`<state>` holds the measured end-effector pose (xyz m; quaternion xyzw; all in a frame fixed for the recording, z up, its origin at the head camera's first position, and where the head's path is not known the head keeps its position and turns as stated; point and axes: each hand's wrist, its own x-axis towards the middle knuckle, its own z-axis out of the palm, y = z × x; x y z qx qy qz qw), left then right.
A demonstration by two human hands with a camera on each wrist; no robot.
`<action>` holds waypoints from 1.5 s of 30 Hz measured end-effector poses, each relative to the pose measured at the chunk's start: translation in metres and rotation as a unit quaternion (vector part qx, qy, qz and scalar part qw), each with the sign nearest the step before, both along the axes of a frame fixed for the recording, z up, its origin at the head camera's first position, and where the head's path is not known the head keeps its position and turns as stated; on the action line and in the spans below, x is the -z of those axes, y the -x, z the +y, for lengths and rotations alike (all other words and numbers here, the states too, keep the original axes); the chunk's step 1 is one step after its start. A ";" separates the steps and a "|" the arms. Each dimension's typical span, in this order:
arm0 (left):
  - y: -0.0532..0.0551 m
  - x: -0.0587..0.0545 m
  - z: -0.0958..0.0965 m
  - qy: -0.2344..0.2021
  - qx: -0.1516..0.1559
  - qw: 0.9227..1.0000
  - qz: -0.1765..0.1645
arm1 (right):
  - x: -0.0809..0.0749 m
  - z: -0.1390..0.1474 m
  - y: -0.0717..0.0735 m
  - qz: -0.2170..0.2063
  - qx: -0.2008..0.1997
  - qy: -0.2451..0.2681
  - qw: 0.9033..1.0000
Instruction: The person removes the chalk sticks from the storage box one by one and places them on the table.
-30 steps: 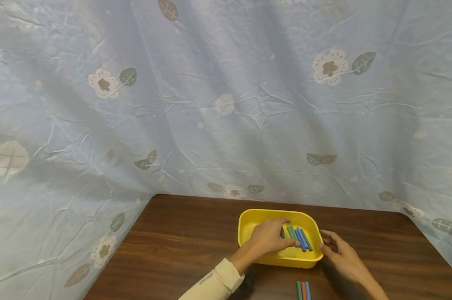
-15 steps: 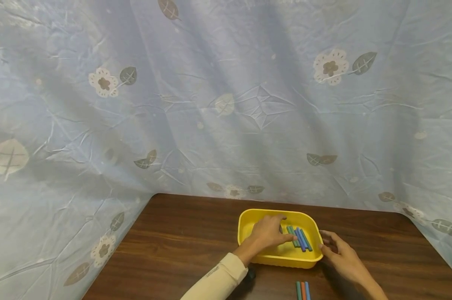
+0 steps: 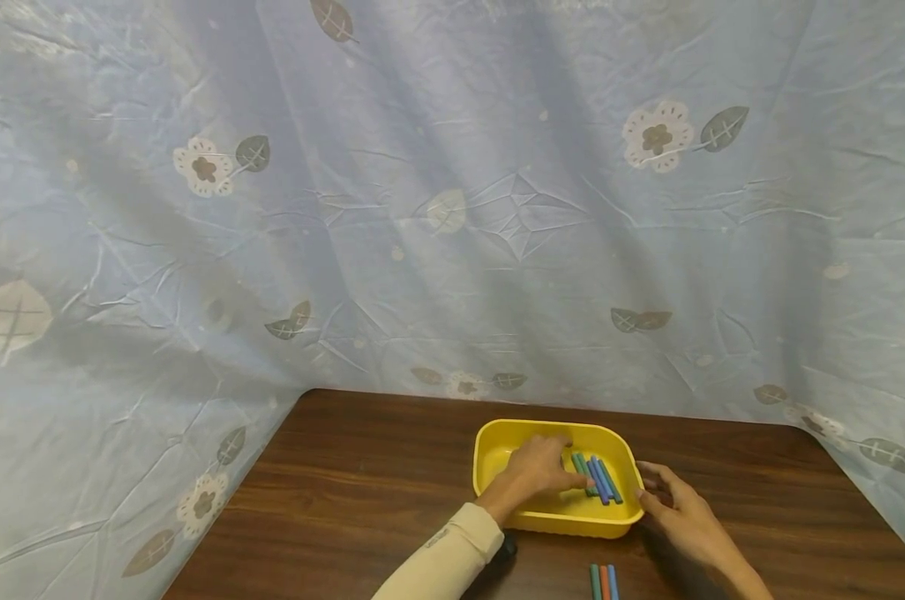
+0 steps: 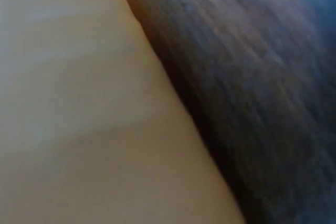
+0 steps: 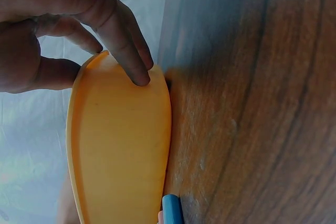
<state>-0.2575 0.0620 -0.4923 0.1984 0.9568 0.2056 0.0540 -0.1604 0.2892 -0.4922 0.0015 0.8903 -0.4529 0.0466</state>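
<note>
A shallow yellow plastic tub (image 3: 565,525) stands on the table. Several green and blue sticks (image 3: 604,482), perhaps chalk or crayons, lie together at its right end. My left hand (image 3: 533,468) reaches into the tub, its thumb stretched toward the sticks and apart from the forefinger; its other fingertips are hidden. At the tub's right end, my right hand (image 3: 681,515) holds the rim. The right wrist view shows the thumb (image 5: 58,73) at the rim and fingers (image 5: 137,72) against the outer wall. The left wrist view shows only a sleeve (image 4: 94,108) and blurred table.
Three sticks (image 3: 604,582), green, orange-red and blue, lie side by side in front of the tub. A dark object (image 3: 503,550) shows beside the left sleeve. The wooden table (image 3: 362,475) ends at a floral sheet (image 3: 392,275) behind.
My left hand shifts slightly inside the tub, its thumb staying near the sticks. The right hand keeps its place on the rim. The head view moves very little.
</note>
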 end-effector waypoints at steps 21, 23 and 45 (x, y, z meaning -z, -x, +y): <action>0.000 0.005 0.015 0.059 0.005 0.998 0.000 | -0.001 -0.001 -0.002 0.006 -0.002 -0.005 1.000; -0.001 0.006 0.015 0.062 0.004 0.998 0.004 | -0.001 0.000 -0.002 0.007 -0.002 -0.005 1.000; 0.000 0.008 0.011 0.040 0.005 0.999 -0.003 | -0.001 -0.001 -0.002 0.003 0.000 0.001 1.000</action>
